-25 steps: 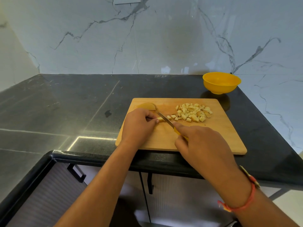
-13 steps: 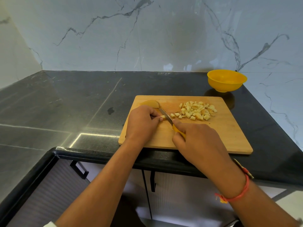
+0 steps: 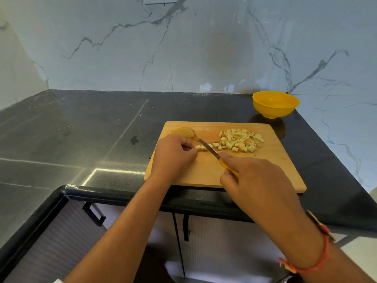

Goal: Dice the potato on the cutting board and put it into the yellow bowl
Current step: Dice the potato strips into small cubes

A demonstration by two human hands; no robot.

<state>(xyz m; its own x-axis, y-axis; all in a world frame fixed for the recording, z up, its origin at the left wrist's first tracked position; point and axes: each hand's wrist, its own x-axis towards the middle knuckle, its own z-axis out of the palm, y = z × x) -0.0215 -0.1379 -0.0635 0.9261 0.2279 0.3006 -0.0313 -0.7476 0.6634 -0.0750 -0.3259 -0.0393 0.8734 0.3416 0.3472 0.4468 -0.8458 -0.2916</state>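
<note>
Head view: left grip [image 3: 173, 154] pinches potato strip [image 3: 201, 148] mid cutting board [image 3: 275, 166], pinning it for crosscuts. Right grip [image 3: 259, 180] clamped round knife [image 3: 208, 147], blade against the strip. Diced pile [image 3: 240, 139] parked board's far right, clear of the blade. Yellow bowl [image 3: 275, 103] sits past that corner, looks empty.

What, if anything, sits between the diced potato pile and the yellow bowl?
Nothing visible. Only bare cutting board and countertop separate the diced potato pile from the yellow bowl, standing beyond the board's far right corner.
</note>
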